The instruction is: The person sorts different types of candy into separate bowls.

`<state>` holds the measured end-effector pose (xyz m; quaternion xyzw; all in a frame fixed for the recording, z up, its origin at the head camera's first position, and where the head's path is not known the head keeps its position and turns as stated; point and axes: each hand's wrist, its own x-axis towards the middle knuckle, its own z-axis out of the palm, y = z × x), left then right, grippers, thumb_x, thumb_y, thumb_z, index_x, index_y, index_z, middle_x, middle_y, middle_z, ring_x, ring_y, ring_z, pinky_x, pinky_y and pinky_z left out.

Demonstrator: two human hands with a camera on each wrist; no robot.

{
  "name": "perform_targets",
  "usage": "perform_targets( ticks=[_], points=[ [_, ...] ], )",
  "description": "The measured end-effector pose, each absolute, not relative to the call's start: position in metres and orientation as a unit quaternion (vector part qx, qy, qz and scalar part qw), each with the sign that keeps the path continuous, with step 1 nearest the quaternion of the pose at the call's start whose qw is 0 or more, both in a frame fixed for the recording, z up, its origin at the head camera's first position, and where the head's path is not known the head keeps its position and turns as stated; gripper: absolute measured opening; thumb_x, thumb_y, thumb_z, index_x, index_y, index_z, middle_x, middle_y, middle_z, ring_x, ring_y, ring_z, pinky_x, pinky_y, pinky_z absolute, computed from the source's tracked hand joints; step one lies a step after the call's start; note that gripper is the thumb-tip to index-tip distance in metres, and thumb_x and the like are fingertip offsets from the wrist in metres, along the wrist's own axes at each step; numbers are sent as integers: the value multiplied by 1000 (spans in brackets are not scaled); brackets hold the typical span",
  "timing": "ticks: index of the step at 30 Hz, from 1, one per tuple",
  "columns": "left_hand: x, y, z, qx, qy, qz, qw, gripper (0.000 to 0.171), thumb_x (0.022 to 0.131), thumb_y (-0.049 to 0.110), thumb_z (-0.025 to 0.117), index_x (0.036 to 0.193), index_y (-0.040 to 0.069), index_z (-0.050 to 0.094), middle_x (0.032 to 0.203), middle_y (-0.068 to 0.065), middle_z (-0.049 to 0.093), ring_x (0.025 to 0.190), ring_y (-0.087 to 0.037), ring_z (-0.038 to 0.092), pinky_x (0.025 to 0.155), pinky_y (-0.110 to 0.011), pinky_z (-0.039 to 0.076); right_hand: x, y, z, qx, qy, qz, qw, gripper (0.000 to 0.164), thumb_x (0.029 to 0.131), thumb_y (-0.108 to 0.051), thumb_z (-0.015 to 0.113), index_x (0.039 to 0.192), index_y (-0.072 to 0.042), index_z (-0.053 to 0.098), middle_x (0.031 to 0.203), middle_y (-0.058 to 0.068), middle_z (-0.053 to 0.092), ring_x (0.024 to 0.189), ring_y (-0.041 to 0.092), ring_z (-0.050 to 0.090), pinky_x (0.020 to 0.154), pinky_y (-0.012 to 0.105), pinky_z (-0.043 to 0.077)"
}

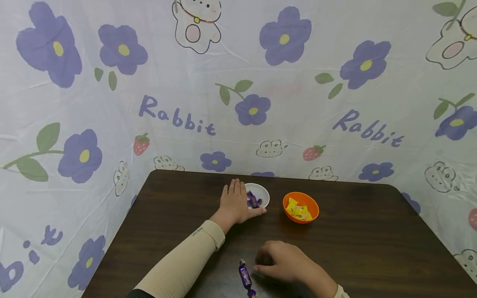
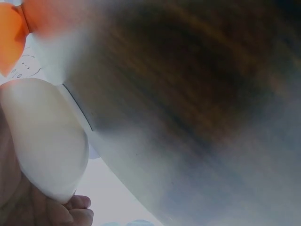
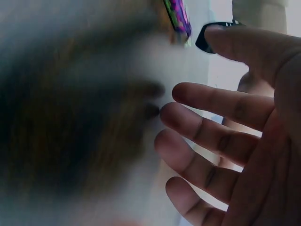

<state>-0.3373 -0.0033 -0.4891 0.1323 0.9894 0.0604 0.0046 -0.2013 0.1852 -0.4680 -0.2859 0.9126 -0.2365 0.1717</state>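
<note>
My left hand (image 1: 234, 203) lies along the left side of a white bowl (image 1: 263, 193), fingers mostly straight and thumb across the near side. Purple-wrapped candies (image 1: 254, 201) lie in that bowl, partly hidden by the hand. In the left wrist view, the palm and fingers are against the white bowl (image 2: 51, 141). Just above the table at the front, my right hand (image 1: 285, 260) has loosely bent fingers holding nothing. One purple-wrapped candy (image 1: 245, 278) lies to its left on the table. The right wrist view shows the candy (image 3: 178, 19) beyond the parted fingers (image 3: 207, 127).
An orange bowl (image 1: 314, 209) with yellow-wrapped sweets (image 1: 299, 211) stands right of the white bowl. Both bowls are on a dark wooden table (image 1: 372, 240). A white cloth (image 1: 238, 62) printed with flowers and rabbits hangs behind and beside the table.
</note>
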Motion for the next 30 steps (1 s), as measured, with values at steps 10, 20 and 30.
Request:
perform_targets(
  ticks=[10, 20, 30],
  points=[
    [-338, -3, -492, 132, 990, 49, -3, 130, 84, 96, 43, 168, 0, 21, 176, -22, 21, 164, -38, 21, 133, -55, 20, -184, 169, -466, -300, 907, -218, 197, 38, 92, -62, 73, 93, -23, 73, 79, -12, 60, 66, 1, 51, 57, 23, 44],
    [-337, -3, -490, 130, 990, 55, -4, 128, 84, 95, 45, 168, 0, 23, 175, -22, 22, 164, -38, 22, 133, -55, 21, -178, 159, -470, -316, 897, -221, 214, 34, 92, -57, 76, 105, -26, 75, 83, -17, 61, 70, 1, 55, 65, 21, 50],
    [-339, -2, -492, 130, 990, 51, -4, 130, 84, 96, 45, 168, 0, 23, 176, -22, 22, 164, -38, 21, 133, -55, 20, -177, 143, -473, -328, 910, -187, 174, 35, 88, -58, 80, 101, -26, 75, 82, -18, 60, 68, 0, 53, 61, 21, 48]
  ],
)
